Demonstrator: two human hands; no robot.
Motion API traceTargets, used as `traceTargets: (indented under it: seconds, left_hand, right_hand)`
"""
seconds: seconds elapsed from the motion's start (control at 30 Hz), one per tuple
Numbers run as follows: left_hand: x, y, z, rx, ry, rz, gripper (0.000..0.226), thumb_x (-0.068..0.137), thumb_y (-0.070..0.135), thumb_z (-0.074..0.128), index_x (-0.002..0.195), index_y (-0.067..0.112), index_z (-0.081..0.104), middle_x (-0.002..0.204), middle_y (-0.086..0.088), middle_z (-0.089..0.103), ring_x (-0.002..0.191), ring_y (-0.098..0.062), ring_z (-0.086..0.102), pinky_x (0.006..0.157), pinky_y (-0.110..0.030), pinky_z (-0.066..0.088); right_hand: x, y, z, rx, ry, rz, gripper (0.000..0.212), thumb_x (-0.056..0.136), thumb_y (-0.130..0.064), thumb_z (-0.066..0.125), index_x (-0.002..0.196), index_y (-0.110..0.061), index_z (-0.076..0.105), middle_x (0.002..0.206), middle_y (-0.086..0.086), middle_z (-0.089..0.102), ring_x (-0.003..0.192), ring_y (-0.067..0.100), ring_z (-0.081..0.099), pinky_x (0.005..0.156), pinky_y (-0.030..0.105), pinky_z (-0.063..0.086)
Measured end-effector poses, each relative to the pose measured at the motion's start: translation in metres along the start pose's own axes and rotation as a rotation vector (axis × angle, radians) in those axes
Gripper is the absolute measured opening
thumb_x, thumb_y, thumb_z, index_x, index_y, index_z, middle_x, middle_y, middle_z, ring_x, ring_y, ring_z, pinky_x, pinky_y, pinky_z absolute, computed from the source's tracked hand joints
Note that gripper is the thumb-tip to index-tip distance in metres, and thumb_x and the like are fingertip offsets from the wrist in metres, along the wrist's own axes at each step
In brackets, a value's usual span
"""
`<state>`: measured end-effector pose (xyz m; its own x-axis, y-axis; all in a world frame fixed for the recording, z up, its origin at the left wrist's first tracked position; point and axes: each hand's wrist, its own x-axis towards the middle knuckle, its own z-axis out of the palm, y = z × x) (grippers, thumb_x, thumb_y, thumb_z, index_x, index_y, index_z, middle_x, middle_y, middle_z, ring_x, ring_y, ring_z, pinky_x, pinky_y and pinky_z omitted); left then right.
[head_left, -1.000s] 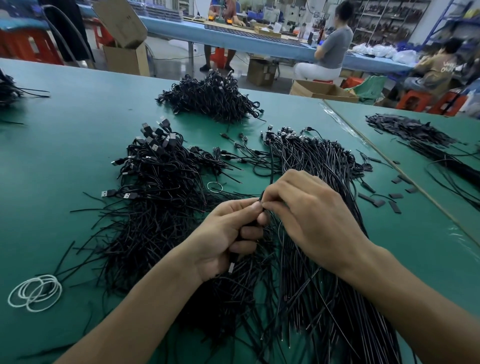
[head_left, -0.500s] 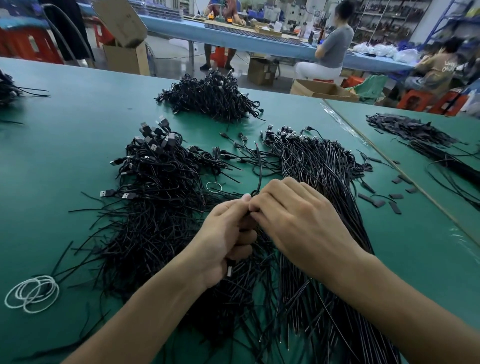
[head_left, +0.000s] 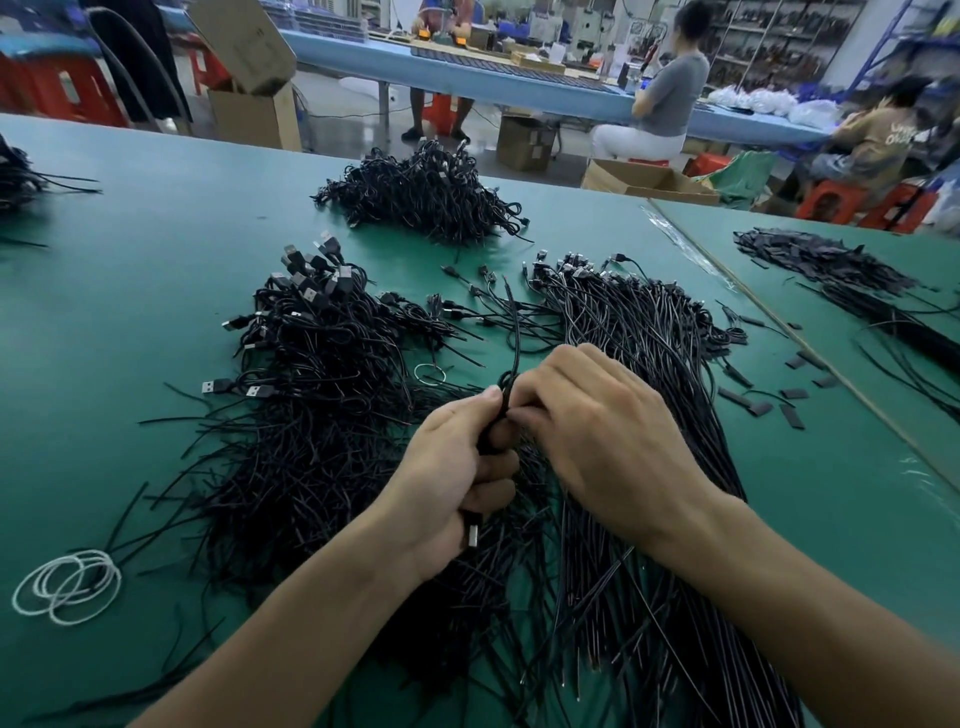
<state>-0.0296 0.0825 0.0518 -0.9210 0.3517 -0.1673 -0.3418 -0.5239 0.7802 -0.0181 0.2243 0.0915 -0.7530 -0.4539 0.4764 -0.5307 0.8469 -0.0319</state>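
My left hand (head_left: 452, 467) grips a black USB cable (head_left: 514, 332) in its fist; the silver plug pokes out below the fist and the free end stands up above the thumb. My right hand (head_left: 597, 431) pinches the same cable beside the left thumb. Both hands hover over the green table (head_left: 130, 312). A heap of black USB cables with plugs (head_left: 322, 332) lies to the left. A long bundle of straight black cables (head_left: 639, 332) runs under my right forearm.
Another cable heap (head_left: 426, 197) sits farther back, and one (head_left: 15, 176) at the far left edge. White rubber bands (head_left: 67, 584) lie near left. Short black sleeve pieces (head_left: 789, 405) are scattered right. A table seam (head_left: 779, 322) separates a second cable pile (head_left: 831, 265). People sit behind.
Both hands have drifted slightly left and toward me together. The free end of the held cable now stands up higher above the thumbs.
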Motion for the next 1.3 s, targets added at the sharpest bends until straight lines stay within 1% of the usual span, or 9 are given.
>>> traceTargets:
  seconds: [0.2, 0.33, 0.5, 0.57, 0.7, 0.97, 1.1, 1.23, 1.3]
  left_hand:
    - [0.002, -0.007, -0.001, 0.073, -0.087, 0.24, 0.022, 0.102, 0.018, 0.049, 0.096, 0.021, 0.07, 0.076, 0.003, 0.06, 0.065, -0.006, 0.053, 0.055, -0.018, 0.046]
    - [0.006, -0.009, -0.01, 0.572, -0.025, 0.527, 0.018, 0.099, 0.016, 0.056, 0.111, 0.027, 0.064, 0.101, 0.003, 0.069, 0.092, -0.008, 0.065, 0.081, -0.02, 0.052]
    - [0.008, -0.003, -0.021, 0.99, 0.14, 0.795, 0.019, 0.089, 0.037, 0.06, 0.107, 0.041, 0.064, 0.081, 0.009, 0.055, 0.068, -0.006, 0.052, 0.062, -0.016, 0.043]
    - [0.008, -0.002, -0.023, 0.897, 0.079, 0.749, 0.021, 0.093, 0.024, 0.065, 0.112, 0.031, 0.068, 0.07, 0.001, 0.06, 0.059, -0.009, 0.054, 0.053, -0.023, 0.045]
    - [0.006, 0.002, -0.016, 0.638, -0.036, 0.547, 0.033, 0.101, 0.003, 0.05, 0.118, 0.025, 0.067, 0.084, 0.003, 0.075, 0.078, -0.01, 0.071, 0.072, -0.018, 0.054]
    - [-0.001, 0.004, -0.008, 0.313, -0.152, 0.385, 0.049, 0.097, 0.052, 0.032, 0.116, 0.022, 0.066, 0.108, -0.012, 0.075, 0.108, -0.024, 0.069, 0.091, -0.03, 0.054]
    - [-0.001, 0.003, -0.007, 0.371, -0.099, 0.422, 0.044, 0.093, 0.057, 0.051, 0.081, 0.023, 0.075, 0.097, -0.02, 0.073, 0.098, -0.035, 0.067, 0.091, -0.034, 0.053]
    - [0.002, -0.002, -0.014, 0.685, -0.095, 0.462, 0.006, 0.081, 0.037, 0.077, 0.081, 0.031, 0.076, 0.1, 0.009, 0.065, 0.091, -0.006, 0.061, 0.078, -0.02, 0.048]
    - [0.004, -0.007, -0.017, 0.824, 0.029, 0.487, 0.024, 0.075, 0.032, 0.086, 0.09, 0.036, 0.068, 0.084, 0.014, 0.054, 0.072, -0.003, 0.05, 0.065, -0.018, 0.042]
  right_hand:
    - [-0.005, -0.007, 0.014, 0.637, 0.179, 0.422, 0.011, 0.094, -0.013, 0.064, 0.085, -0.019, 0.064, 0.081, -0.012, 0.065, 0.076, 0.003, 0.059, 0.069, 0.012, 0.044]
    - [-0.005, -0.007, 0.015, 1.081, 0.145, 0.63, 0.018, 0.097, -0.009, 0.06, 0.081, -0.016, 0.066, 0.064, -0.018, 0.062, 0.06, -0.005, 0.053, 0.059, 0.009, 0.043]
    - [-0.01, -0.001, 0.015, 1.324, -0.004, 0.718, 0.016, 0.088, -0.028, 0.066, 0.073, -0.024, 0.071, 0.064, -0.007, 0.056, 0.06, 0.004, 0.045, 0.051, 0.015, 0.036]
    - [-0.011, 0.0, 0.017, 1.354, -0.038, 0.724, 0.015, 0.083, -0.033, 0.067, 0.072, -0.024, 0.072, 0.063, -0.006, 0.055, 0.059, 0.004, 0.045, 0.051, 0.015, 0.035]
    - [-0.015, 0.002, 0.018, 1.358, -0.073, 0.702, 0.015, 0.085, -0.027, 0.065, 0.082, -0.014, 0.07, 0.061, -0.009, 0.057, 0.054, -0.001, 0.046, 0.05, 0.01, 0.038]
    - [-0.022, 0.007, 0.014, 1.281, -0.134, 0.697, 0.018, 0.094, -0.019, 0.061, 0.077, -0.013, 0.066, 0.063, -0.007, 0.052, 0.055, 0.0, 0.043, 0.052, 0.01, 0.037]
    - [-0.024, 0.007, 0.014, 1.195, -0.173, 0.705, 0.018, 0.094, -0.016, 0.064, 0.095, 0.001, 0.07, 0.063, -0.011, 0.057, 0.057, -0.003, 0.048, 0.054, 0.009, 0.039]
    - [-0.021, 0.012, 0.006, 1.083, -0.096, 0.712, 0.014, 0.095, -0.013, 0.063, 0.087, -0.005, 0.071, 0.071, 0.001, 0.063, 0.067, 0.009, 0.054, 0.064, 0.019, 0.048]
    - [-0.019, 0.012, 0.004, 1.063, -0.032, 0.694, 0.015, 0.095, -0.012, 0.063, 0.082, -0.009, 0.07, 0.065, -0.008, 0.062, 0.062, 0.002, 0.053, 0.061, 0.014, 0.047]
